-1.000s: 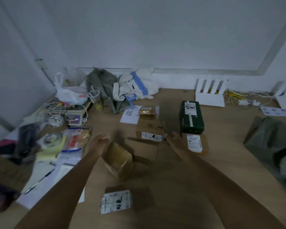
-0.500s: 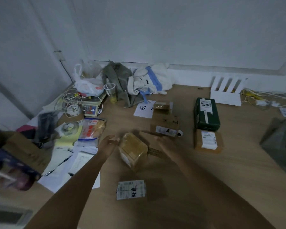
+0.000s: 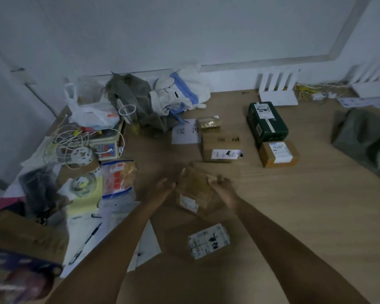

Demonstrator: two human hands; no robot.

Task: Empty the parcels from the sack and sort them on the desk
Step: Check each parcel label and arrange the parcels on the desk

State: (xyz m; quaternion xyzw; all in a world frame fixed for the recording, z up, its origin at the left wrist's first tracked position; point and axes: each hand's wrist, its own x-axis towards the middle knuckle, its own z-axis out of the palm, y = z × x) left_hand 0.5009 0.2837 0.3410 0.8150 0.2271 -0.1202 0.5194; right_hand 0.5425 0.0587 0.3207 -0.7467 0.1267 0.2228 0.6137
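A brown taped cardboard parcel is held tilted above the wooden desk between my left hand on its left side and my right hand on its top right. Nearer me a flat parcel with a white label lies on the desk. Farther back sit a brown box marked M, a small gold packet, a dark green box and a small brown box with a white label. The grey-green sack lies at the right edge.
The left of the desk is cluttered: a white plastic bag, cables, a tape roll, a snack bag, papers and a pen. A plush toy and grey cloth lie at the back. A white rack stands by the wall.
The parcel has tipped more upright between my hands and my right hand now grips its top. The view has shifted slightly.
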